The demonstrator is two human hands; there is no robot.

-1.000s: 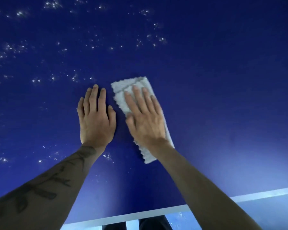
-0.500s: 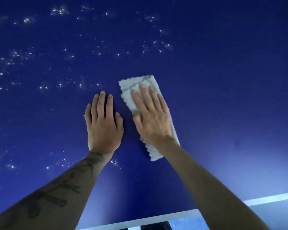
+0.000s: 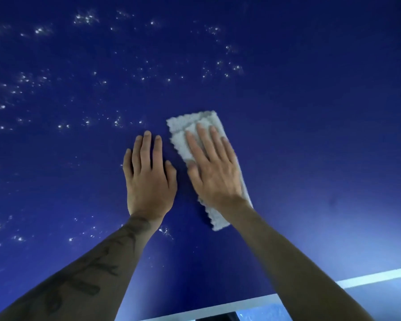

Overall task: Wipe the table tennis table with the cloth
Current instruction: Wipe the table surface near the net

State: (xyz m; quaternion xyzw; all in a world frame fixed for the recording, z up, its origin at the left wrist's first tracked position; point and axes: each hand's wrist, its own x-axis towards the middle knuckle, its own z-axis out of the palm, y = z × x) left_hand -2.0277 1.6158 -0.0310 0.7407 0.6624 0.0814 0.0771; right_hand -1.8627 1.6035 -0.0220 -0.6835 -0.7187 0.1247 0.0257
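Observation:
A folded white cloth lies flat on the dark blue table tennis table, its long side running away from me. My right hand presses flat on the cloth with straight fingers, covering its middle. My left hand rests flat on the bare table just left of the cloth, fingers together and straight, not touching the cloth.
Many small white droplets or specks dot the table to the left and far side of my hands. The table's white edge line runs along the near side at lower right.
Both hands and the cloth have slid slightly away from me and to the right across the table; the near edge line sits lower in view.

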